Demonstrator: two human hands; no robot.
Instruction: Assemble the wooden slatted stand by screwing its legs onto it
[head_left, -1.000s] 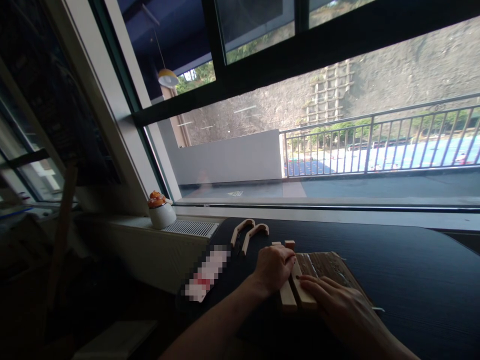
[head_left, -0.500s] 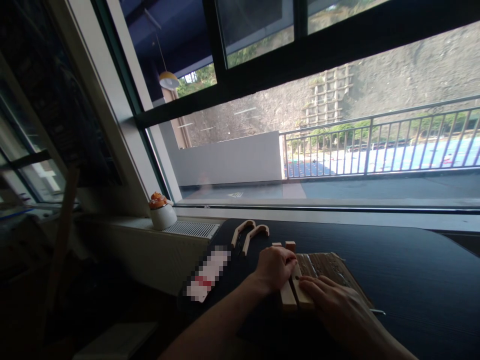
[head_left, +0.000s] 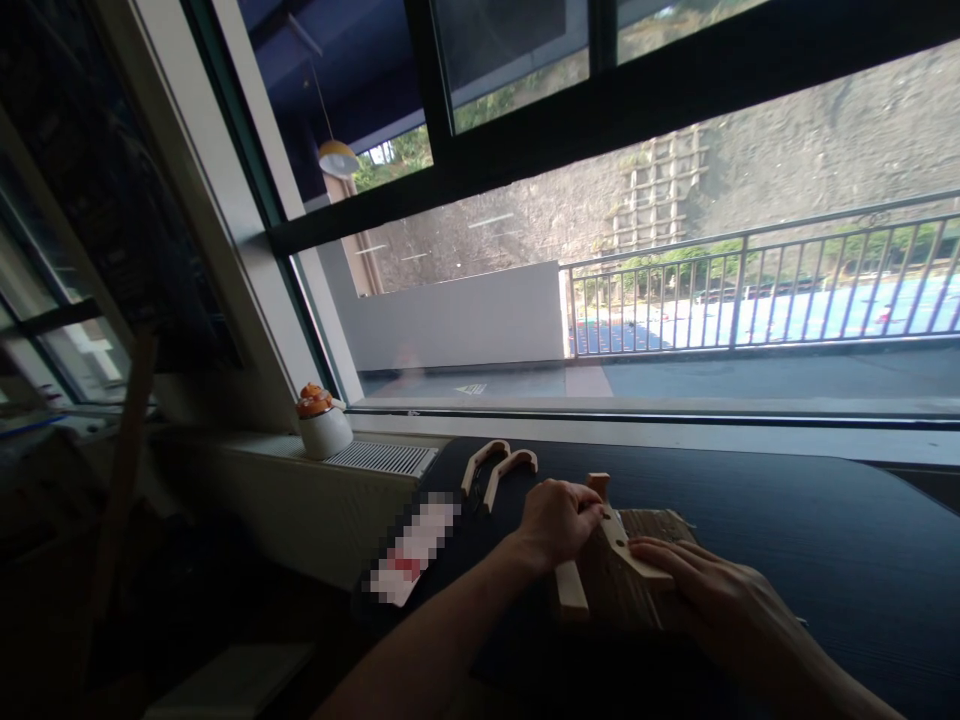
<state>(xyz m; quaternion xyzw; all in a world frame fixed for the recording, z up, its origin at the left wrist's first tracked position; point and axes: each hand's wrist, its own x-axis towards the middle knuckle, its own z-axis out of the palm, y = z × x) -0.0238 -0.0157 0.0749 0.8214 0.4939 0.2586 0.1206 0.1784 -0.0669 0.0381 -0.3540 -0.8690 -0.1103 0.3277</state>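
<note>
Two bare hands meet on a small wooden assembly, near the front of a dark table [head_left: 810, 520] set against a wide window [head_left: 675, 300].

The left hand [head_left: 559, 520] is closed in a loose fist around the far end of a pale wooden strip [head_left: 622, 545]. A short stub of the strip pokes up just past the knuckles. The right hand [head_left: 712, 600] lies on the strip's near end with its fingers stretched out flat, not curled. Its thumb is hidden, so I cannot tell if anything is pinched underneath.

The strip's long axis runs from the left hand, up and away, down toward the right hand, nearer and to the right. It tops a brown slatted panel [head_left: 611, 595], which is tipped up on edge with its near face showing. The left hand has the high end and the right hand the low end, and the panel hangs between them.

A second strip [head_left: 571, 590] lies flat on the table, touching the panel's left foot, just under the left wrist.

Two curved wooden hooks [head_left: 499, 468] lie side by side beyond the left hand, apart from it. A pale packet [head_left: 412, 550] sits at the table's left edge. A white pot [head_left: 322, 422] with an orange lid stands on the sill, well clear.
</note>
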